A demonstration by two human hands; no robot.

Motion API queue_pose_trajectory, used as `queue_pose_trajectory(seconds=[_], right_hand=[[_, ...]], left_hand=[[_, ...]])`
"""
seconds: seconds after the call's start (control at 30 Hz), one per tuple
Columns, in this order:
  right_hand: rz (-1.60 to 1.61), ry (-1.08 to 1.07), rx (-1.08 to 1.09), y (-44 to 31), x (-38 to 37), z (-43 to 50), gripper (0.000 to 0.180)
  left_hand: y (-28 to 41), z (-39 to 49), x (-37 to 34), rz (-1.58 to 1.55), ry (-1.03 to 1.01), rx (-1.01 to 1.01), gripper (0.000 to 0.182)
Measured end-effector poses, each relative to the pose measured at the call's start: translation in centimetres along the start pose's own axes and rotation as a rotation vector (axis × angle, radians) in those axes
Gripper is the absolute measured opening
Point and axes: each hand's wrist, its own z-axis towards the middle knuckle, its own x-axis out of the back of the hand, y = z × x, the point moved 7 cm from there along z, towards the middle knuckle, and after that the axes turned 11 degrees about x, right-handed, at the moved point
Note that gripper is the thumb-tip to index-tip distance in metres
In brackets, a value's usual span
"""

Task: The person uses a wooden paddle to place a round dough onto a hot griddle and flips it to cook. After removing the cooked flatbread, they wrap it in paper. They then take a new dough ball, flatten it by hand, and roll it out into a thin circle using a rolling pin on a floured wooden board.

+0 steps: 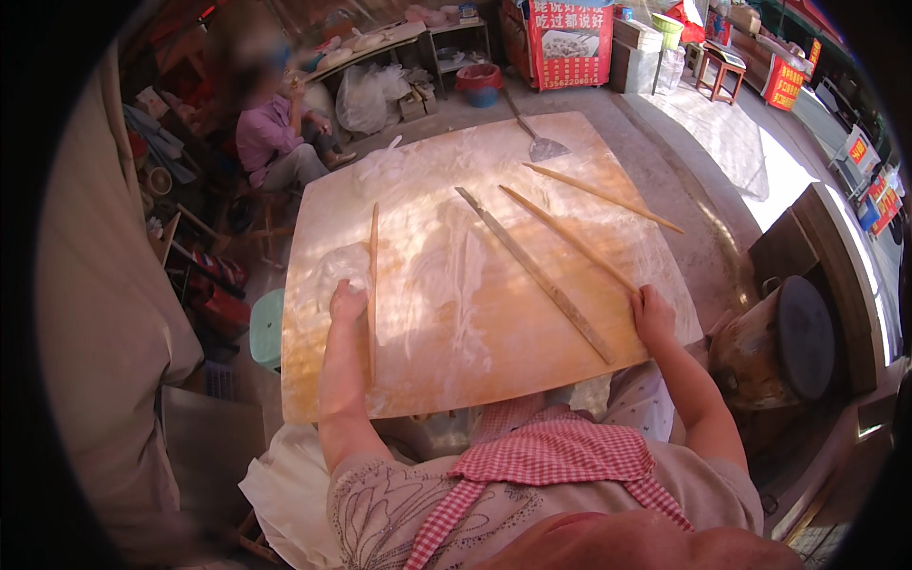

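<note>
A floured wooden board (pixel 427 342) spreads out before me on a table. At its left side, my left hand (pixel 349 301) has its fingers closed on the near edge of a clear plastic bag (pixel 335 263); its contents are hard to make out. Just right of that hand lies a slim wooden rolling pin (pixel 373 249). My right hand (pixel 653 315) grips the near end of a long rolling pin (pixel 570 239) by the board's right edge. Between the hands, a flat wooden strip (pixel 534 274) lies slantwise. Another long rolling pin (pixel 605 198) rests farther back and overhangs the right edge.
A metal shovel (pixel 547 147) touches the far edge. White bags (pixel 381 167) lie at the back left. A person (pixel 274 142) sits beyond that corner. A green stool (pixel 266 331) stands left, a lidded metal drum (pixel 755 349) right, and a red-lined bin (pixel 479 84) behind.
</note>
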Motion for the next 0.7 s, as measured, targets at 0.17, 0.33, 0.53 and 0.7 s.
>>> queue_pose_trajectory(seconds=[0.17, 0.33, 0.53, 0.7], right_hand=[[0.001, 0.010, 0.021, -0.2, 0.2, 0.1, 0.018], [0.005, -0.012, -0.005, 0.0, 0.2, -0.1, 0.019], [0.075, -0.027, -0.115, 0.2, 1.0, -0.3, 0.024], [0.240, -0.197, -0.209, -2.1, -0.1, 0.2, 0.031]], left_hand=[[-2.2, -1.5, 1.4, -0.533, 0.074, 0.147, 0.052], [-7.3, -4.4, 1.5, -1.953, 0.031, 0.437, 0.040], [-12.6, -8.4, 2.8, -1.681, 0.209, 0.217, 0.042], [3.3, -17.9, 0.3, -1.347, -0.489, 0.246, 0.041]])
